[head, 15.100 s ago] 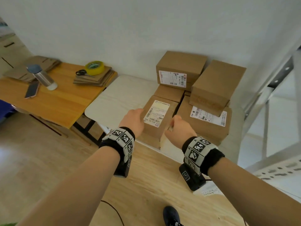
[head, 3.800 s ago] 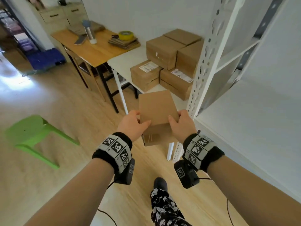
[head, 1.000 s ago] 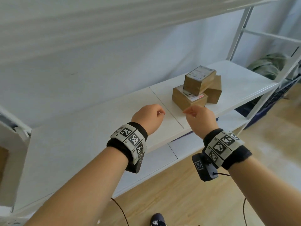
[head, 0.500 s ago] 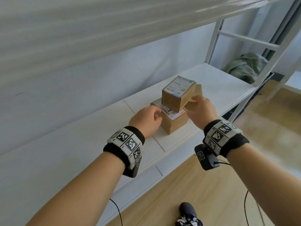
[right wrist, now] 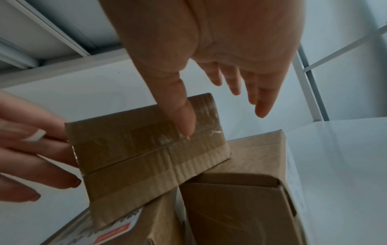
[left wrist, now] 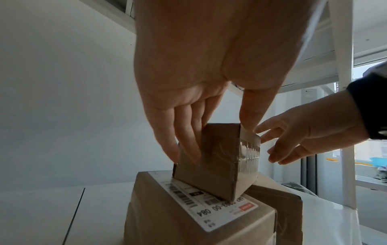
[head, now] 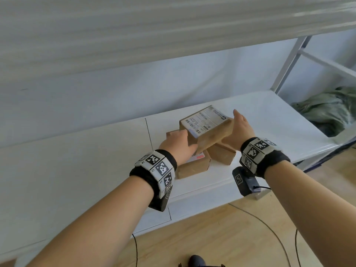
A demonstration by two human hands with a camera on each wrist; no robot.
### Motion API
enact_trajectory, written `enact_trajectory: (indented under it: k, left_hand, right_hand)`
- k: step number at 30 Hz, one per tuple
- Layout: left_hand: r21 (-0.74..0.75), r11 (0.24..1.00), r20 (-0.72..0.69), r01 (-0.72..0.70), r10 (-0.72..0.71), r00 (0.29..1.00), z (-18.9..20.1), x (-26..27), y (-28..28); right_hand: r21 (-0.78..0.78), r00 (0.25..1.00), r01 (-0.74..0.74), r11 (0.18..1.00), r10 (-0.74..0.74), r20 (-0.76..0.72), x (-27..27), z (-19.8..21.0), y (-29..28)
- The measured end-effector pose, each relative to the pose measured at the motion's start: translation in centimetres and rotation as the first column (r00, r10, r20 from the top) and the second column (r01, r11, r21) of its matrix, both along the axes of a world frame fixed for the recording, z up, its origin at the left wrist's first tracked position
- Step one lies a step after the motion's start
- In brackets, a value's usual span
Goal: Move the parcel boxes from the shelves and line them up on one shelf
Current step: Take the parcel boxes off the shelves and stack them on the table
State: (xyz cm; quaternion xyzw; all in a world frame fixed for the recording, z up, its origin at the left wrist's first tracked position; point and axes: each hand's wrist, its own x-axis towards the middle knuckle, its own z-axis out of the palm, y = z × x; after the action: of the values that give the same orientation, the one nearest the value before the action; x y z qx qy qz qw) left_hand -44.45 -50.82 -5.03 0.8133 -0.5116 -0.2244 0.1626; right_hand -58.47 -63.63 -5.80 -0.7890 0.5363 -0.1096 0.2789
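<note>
Three brown parcel boxes are piled on the white shelf (head: 77, 170). The top parcel box (head: 208, 126) (left wrist: 213, 162) (right wrist: 146, 149) carries a white label and is tilted, its lower edge resting on the labelled box (head: 194, 167) (left wrist: 188, 215) beneath. A third box (head: 223, 155) (right wrist: 240, 207) lies to the right of that one. My left hand (head: 179, 143) grips the top box's left end, fingers (left wrist: 184, 140) on its side and thumb (left wrist: 251, 116) on the label edge. My right hand (head: 238, 130) is at the box's right end with its thumb (right wrist: 184, 119) on the taped face; its straight fingers (right wrist: 259, 99) reach past the box.
Another shelf board (head: 134, 26) hangs close overhead. A white upright post (head: 289, 64) stands at the shelf's right end, with a green cloth bundle (head: 327, 110) beyond it. The shelf runs on bare to the left of the pile. Wood floor and cables lie below.
Both hands have closed in on the top box since half a second ago. The left hand now grips it, and the box has tipped up from lying flat.
</note>
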Motion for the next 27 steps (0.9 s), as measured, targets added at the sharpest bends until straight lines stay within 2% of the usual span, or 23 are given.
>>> enact_trajectory:
  k: [3, 6, 12, 16, 21, 27]
  left_hand:
    - [0.009, 0.999, -0.004, -0.035, 0.035, 0.999, -0.4, -0.4, -0.4]
    - [-0.003, 0.997, -0.02, -0.071, 0.071, 0.997, -0.7, -0.6, -0.3]
    - [-0.101, 0.984, -0.084, -0.146, 0.138, 0.987, -0.8, 0.0, 2.0]
    - [-0.175, 0.964, -0.074, -0.202, 0.192, 0.979, -0.7, 1.4, 4.7]
    - [-0.255, 0.925, -0.064, -0.28, 0.273, 0.96, 0.0, 3.5, 10.3]
    - [-0.327, 0.875, -0.04, -0.357, 0.365, 0.93, 0.7, 6.4, 21.1]
  right_hand:
    - [0.047, 0.998, -0.042, 0.998, 0.04, 0.04, 0.0, 0.0, -0.2]
    - [0.015, 0.994, -0.062, 0.998, 0.061, 0.094, 0.3, -0.3, 0.2]
    - [-0.014, 0.978, -0.059, 0.998, 0.061, 0.201, 1.3, -0.4, 2.7]
    - [-0.057, 0.962, -0.101, 0.993, 0.112, 0.249, 2.2, 0.9, 5.6]
    - [-0.11, 0.944, -0.175, 0.978, 0.199, 0.263, 4.5, 2.5, 10.9]
    - [-0.1, 0.903, -0.296, 0.95, 0.312, 0.294, 8.5, 3.5, 20.5]
